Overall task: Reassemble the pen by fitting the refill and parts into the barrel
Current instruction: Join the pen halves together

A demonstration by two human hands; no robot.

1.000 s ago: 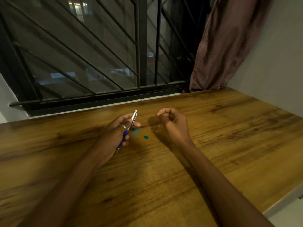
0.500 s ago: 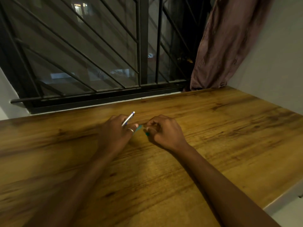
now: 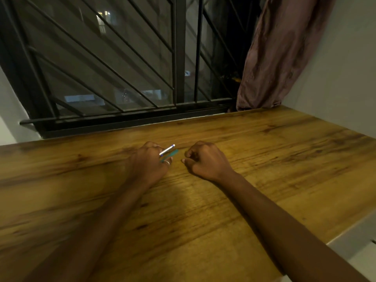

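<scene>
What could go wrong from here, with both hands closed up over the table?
1. The left hand grips the pen with a teal piece close under it; that piece could slip away across the table.
2. The right hand is curled and hides whatever it holds; anything small in it could drop unnoticed.

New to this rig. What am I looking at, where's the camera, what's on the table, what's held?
No machine here: a person is putting a pen together with two bare hands. The pictures come from one wide-angle camera worn on the head, looking forward and down at the hands. The left hand holds the pen, its silver end poking out. A teal part shows right beside it; held or lying on the wooden table, I cannot tell. The right hand has its fingers curled; anything inside that grip is hidden. Behind are window bars and a curtain.
</scene>
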